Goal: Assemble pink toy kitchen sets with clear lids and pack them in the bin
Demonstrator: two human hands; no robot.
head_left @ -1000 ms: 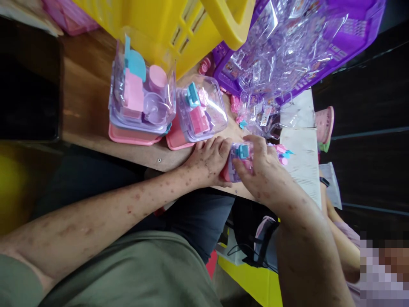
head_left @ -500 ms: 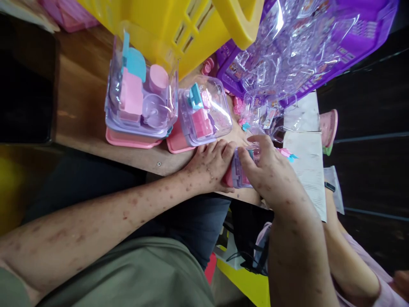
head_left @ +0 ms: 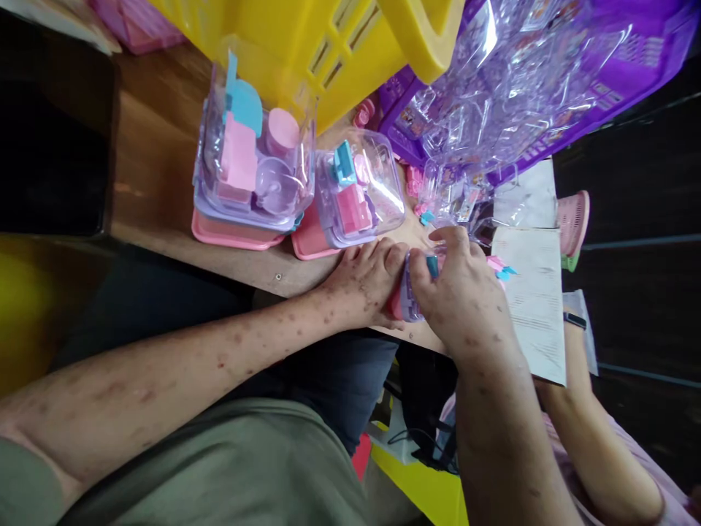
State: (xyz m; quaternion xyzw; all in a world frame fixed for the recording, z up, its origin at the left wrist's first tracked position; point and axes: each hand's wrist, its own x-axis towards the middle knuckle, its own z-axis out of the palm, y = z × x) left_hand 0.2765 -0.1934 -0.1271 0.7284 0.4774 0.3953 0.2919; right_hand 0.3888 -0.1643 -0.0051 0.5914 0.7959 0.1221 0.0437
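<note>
My left hand (head_left: 372,281) lies along the near left side of a small pink-and-lilac plastic toy case (head_left: 408,296), thumb below and fingers bent on the table beside it. From above, my right hand (head_left: 463,288) curves over the same case, thumb and forefinger apart on its top; the palm hides most of it. A teal piece shows between the thumb and fingers. To the left stand two similar cases with clear domed lids, a larger one (head_left: 227,212) and a smaller one (head_left: 350,193). Pink and teal toy pieces show through both lids.
Behind the cases stands a yellow basket (head_left: 296,44). A purple basket (head_left: 402,139) full of clear plastic packaging (head_left: 493,88) is at the back right. Paper sheets (head_left: 529,292) and loose pink and teal pieces (head_left: 501,269) lie right. Another person's arm (head_left: 580,424) is close by.
The view has shifted a little, so the table things appear slightly further right. My right hand has tilted slightly over the case; my left hand keeps its place against it.
</note>
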